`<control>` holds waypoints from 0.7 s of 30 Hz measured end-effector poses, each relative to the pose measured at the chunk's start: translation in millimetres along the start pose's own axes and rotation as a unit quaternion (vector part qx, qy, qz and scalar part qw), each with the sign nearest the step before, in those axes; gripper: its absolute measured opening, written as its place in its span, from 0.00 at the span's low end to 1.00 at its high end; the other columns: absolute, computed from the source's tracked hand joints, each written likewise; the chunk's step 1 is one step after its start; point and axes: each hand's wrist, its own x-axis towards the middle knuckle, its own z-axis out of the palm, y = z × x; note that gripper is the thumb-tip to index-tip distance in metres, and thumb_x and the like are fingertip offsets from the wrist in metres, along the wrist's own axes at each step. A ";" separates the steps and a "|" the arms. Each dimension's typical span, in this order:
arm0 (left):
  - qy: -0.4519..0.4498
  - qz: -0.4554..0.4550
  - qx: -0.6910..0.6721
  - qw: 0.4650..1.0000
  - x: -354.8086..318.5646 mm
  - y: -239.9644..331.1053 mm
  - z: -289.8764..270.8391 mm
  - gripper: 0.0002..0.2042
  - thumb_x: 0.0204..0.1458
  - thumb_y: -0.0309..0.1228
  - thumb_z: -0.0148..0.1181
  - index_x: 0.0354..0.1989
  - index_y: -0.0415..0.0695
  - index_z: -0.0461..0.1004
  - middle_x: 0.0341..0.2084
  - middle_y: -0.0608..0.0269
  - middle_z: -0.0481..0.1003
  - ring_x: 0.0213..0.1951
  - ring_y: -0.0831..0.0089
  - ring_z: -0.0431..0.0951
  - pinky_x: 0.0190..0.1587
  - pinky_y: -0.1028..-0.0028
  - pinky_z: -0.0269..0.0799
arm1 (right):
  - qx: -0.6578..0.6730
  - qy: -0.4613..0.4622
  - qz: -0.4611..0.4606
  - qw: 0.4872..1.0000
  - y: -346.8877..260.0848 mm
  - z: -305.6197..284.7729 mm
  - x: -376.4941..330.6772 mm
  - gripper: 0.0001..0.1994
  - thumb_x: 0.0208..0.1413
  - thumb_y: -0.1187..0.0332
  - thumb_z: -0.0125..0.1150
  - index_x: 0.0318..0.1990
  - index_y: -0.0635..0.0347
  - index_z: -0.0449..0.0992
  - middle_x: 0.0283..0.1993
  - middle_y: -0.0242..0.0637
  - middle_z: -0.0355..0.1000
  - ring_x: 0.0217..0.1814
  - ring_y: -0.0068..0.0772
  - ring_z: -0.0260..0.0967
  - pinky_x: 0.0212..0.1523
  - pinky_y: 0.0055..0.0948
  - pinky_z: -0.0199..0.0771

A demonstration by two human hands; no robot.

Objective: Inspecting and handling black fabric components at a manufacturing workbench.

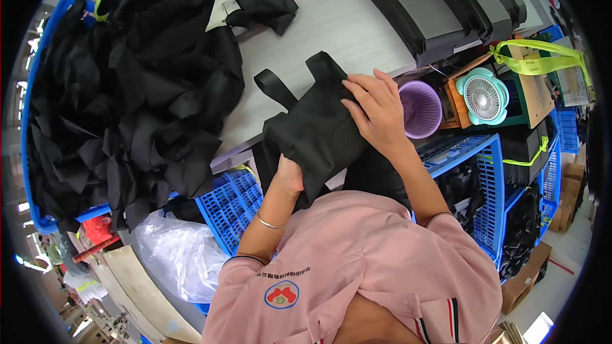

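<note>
A black fabric piece (325,124) with a strap loop at its far left corner lies over the near edge of the table, in front of my chest. My left hand (291,173) reaches in under its near left side. Cloth covers those fingers, so their grip does not show. My right hand (377,109) rests against the far right edge of the fabric. Its fingers are stretched out and the thumb stands apart, with the tips touching the cloth. More black cloth hangs below the piece, over my lap.
A blue crate (39,111) heaped with black fabric pieces (146,89) stands at left. On the grey table (306,32) lie a folded black piece (262,0) and stacked dark panels (414,6). Right: a purple basket (422,109), a turquoise fan (484,95), blue crates (494,197).
</note>
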 end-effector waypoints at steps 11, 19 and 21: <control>-0.099 0.081 0.088 0.988 25.9 79.1 -34.0 0.26 0.66 0.47 0.47 0.65 0.42 0.63 0.60 0.60 0.69 0.60 0.65 0.69 0.63 0.64 0.67 | 0.344 -0.139 0.085 0.925 53.8 -38.4 26.2 0.11 0.46 0.76 0.71 0.31 0.65 0.71 0.41 0.38 0.72 0.48 0.38 0.68 0.60 0.33 0.64; 0.084 0.143 0.349 0.922 28.0 48.6 24.3 0.18 0.63 0.31 0.56 0.58 0.36 0.69 0.54 0.57 0.72 0.57 0.70 0.71 0.64 0.66 0.65 | 0.087 0.167 0.111 0.976 75.2 7.3 72.2 0.12 0.56 0.71 0.66 0.45 0.67 0.75 0.47 0.41 0.75 0.50 0.32 0.72 0.54 0.30 0.70; 0.127 0.212 0.370 0.895 25.4 59.9 24.0 0.18 0.62 0.31 0.56 0.58 0.36 0.69 0.53 0.57 0.72 0.56 0.71 0.71 0.62 0.69 0.65 | 0.163 0.138 0.229 0.950 63.1 14.6 38.9 0.10 0.59 0.71 0.63 0.45 0.68 0.76 0.44 0.39 0.77 0.45 0.28 0.74 0.49 0.27 0.72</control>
